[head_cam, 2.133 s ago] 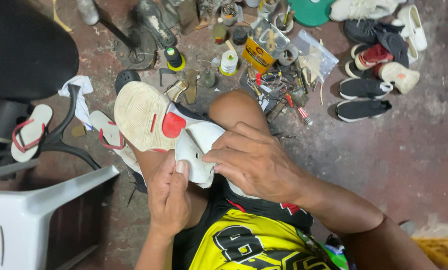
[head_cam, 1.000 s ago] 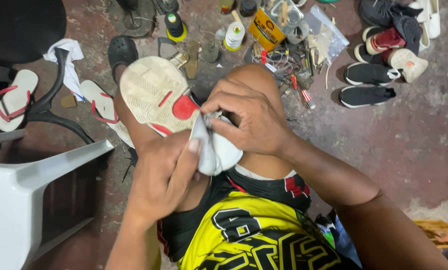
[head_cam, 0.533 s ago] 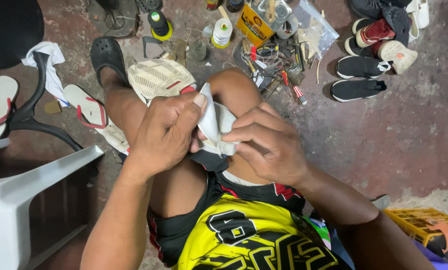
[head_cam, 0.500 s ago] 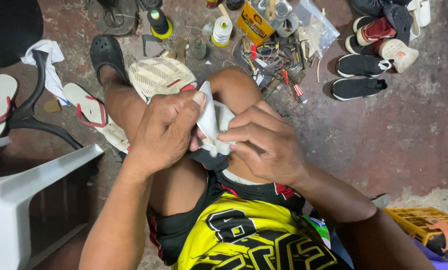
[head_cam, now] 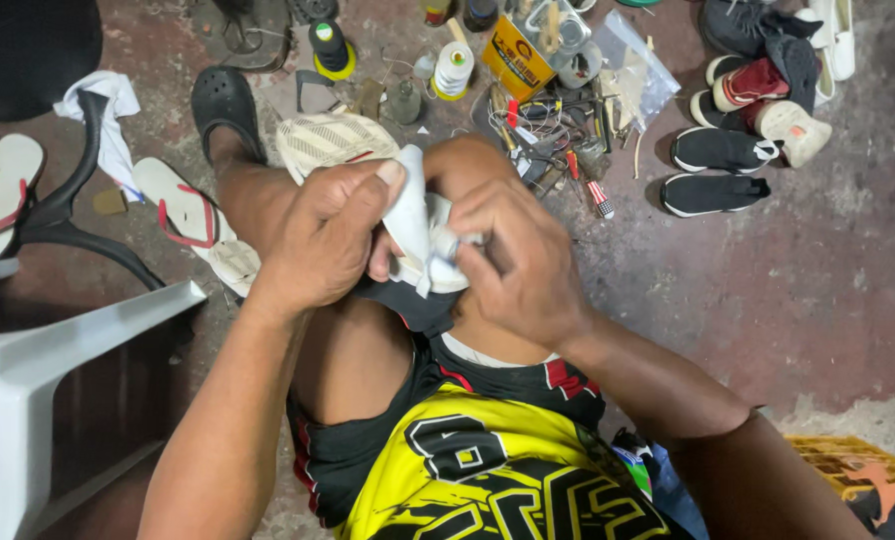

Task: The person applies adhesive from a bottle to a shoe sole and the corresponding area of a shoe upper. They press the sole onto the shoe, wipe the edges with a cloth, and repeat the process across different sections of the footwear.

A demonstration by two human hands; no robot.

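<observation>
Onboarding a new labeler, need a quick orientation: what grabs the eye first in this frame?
Dead centre, the left hand and right hand grip a white shoe over the person's raised knees, its pale ribbed sole turned away from the camera. Beyond it, a clutter of tools and glue containers covers the stained floor. Pairs of shoes lie at upper right.

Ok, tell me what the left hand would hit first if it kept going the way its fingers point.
The left hand points toward the right hand, so it would likely press further into the white shoe that both hands grip; depth is hard to judge.
</observation>
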